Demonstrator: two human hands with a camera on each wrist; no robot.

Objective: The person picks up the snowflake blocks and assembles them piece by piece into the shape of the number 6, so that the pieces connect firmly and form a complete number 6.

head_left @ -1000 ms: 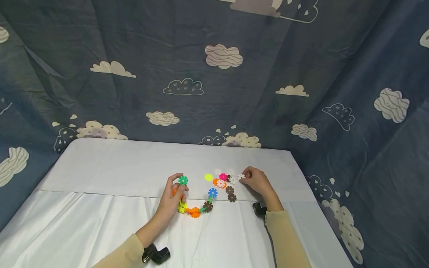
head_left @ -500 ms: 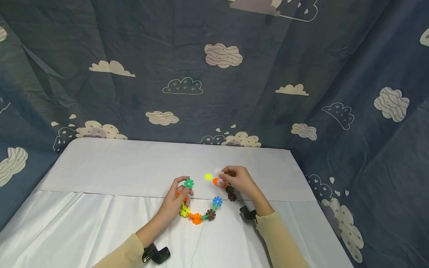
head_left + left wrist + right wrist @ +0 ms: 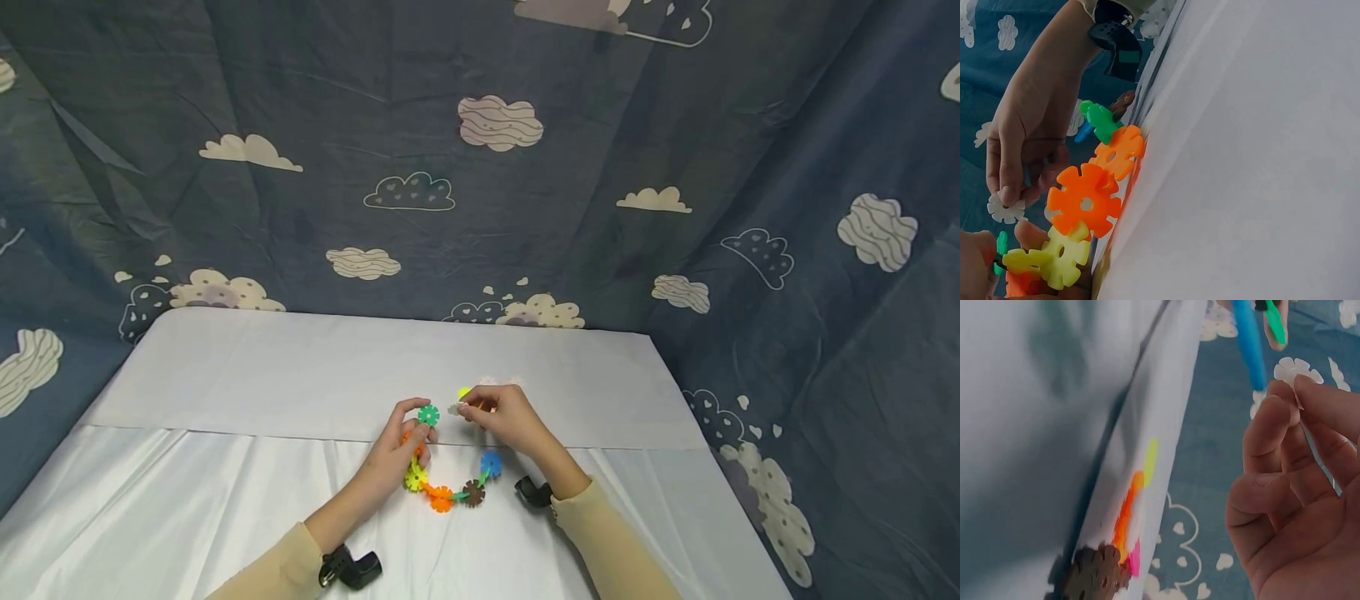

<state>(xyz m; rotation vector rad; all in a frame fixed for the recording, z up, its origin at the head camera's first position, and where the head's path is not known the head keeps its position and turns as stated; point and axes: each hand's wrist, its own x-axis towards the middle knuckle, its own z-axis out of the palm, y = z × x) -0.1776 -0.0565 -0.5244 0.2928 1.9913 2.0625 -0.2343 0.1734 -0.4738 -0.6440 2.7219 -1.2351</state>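
My left hand point(image 3: 392, 450) pinches a green notched disc point(image 3: 428, 415), the end of a curved chain of interlocking flower-shaped discs. From there the chain hangs through orange and yellow discs, a lower orange disc point(image 3: 441, 499), a brown disc point(image 3: 473, 493) and a blue disc point(image 3: 491, 465) at its other end. Between thumb and fingers, my right hand point(image 3: 513, 421) holds a white notched disc point(image 3: 1005, 209), close to the green one but apart from it. In the right wrist view, the white disc point(image 3: 1296, 370) stands out past the fingertips.
Loose discs lie on the white-covered table point(image 3: 300, 375) behind my right hand, which partly hides them. A yellow disc point(image 3: 464, 392) shows there, and the right wrist view has brown discs point(image 3: 1094, 575). A dark cloud-print curtain point(image 3: 420, 275) stands behind the table.
My right hand has come left across the loose discs, carrying the white disc toward the green one. My left hand has shifted slightly right with the chain, which hangs a little lower in view.
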